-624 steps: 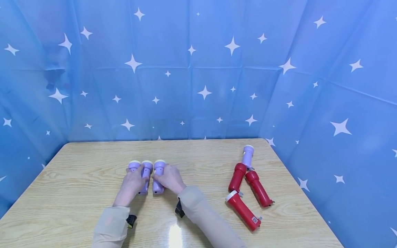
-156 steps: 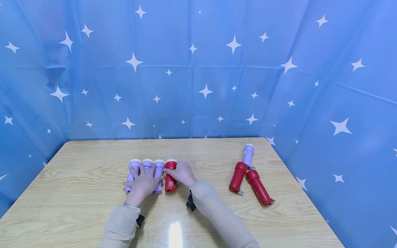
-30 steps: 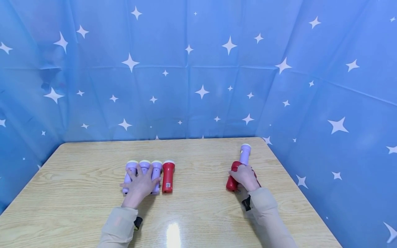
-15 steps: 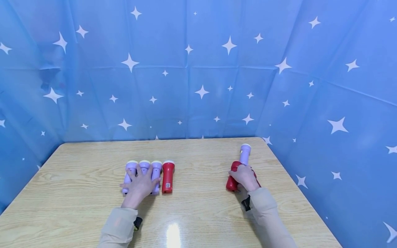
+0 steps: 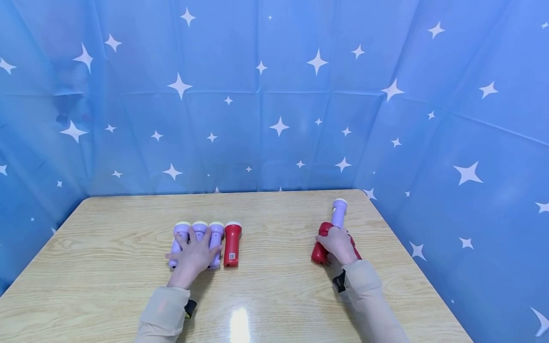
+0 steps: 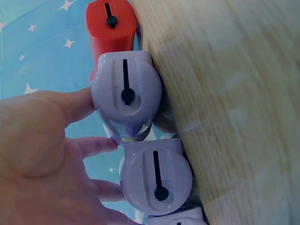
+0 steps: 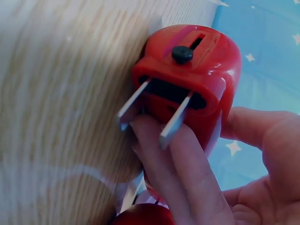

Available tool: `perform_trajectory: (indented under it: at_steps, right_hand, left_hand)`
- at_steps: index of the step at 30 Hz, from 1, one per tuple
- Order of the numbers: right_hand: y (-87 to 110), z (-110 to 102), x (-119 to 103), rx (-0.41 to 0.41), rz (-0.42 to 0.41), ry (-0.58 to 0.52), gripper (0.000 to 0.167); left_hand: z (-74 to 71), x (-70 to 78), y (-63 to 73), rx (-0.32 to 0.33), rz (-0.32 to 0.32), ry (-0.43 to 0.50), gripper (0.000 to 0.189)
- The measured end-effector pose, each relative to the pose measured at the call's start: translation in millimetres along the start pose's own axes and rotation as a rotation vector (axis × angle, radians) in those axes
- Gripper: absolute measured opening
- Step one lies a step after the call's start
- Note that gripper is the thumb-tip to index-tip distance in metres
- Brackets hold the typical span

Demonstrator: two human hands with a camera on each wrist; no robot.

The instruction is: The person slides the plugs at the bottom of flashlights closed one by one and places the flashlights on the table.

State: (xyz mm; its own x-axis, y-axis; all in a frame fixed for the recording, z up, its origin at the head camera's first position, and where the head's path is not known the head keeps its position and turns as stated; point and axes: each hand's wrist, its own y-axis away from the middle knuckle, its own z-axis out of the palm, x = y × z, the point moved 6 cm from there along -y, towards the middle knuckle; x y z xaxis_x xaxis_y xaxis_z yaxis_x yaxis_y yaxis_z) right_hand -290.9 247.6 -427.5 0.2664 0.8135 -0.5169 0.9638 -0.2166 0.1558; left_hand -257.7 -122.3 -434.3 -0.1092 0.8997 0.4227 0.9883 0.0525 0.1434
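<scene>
My left hand point(image 5: 194, 255) lies with fingers spread over three purple flashlights side by side, the nearest in the left wrist view being a purple flashlight point(image 6: 145, 79) with a black slider on its end. Right of them, close by, a red flashlight point(image 5: 232, 245) with a white rim lies in the same row. Over at the right, my right hand point(image 5: 338, 244) grips another red flashlight point(image 5: 319, 253), thumb on one side and fingers on the other. In the right wrist view, two metal plug prongs point(image 7: 174, 123) stick out of this flashlight's point(image 7: 227, 61) end.
Beyond my right hand lies a purple flashlight point(image 5: 339, 214). Another red flashlight point(image 5: 355, 250) is mostly hidden behind that hand. The wooden table point(image 5: 274, 295) ends at a blue curtain point(image 5: 274, 152) with white stars, behind and on the right.
Earlier, a red flashlight came from the right group to the purple row. Since then my right hand has left it and gone right to another red flashlight, now shifted very slightly. My left hand stays put.
</scene>
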Motion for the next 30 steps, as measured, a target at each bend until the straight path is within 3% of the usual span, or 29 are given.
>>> perform_trajectory:
  at_steps: [17,25,30]
  right_hand:
    - [-2.4,4,-14,0.057,-0.083,0.013,0.029]
    - [-1.8,6,-19,0.068,-0.098,0.014,0.028]
    - [-1.8,6,-23,0.072,-0.108,0.031,0.03]
  left_hand:
    - [-0.3,-1.3,-0.6,-0.002,0.002,0.03,0.071]
    - [-0.1,-1.3,-0.9,0.026,0.006,0.046,0.072]
    - [-1.8,4.2,0.2,0.087,0.04,0.021,0.067]
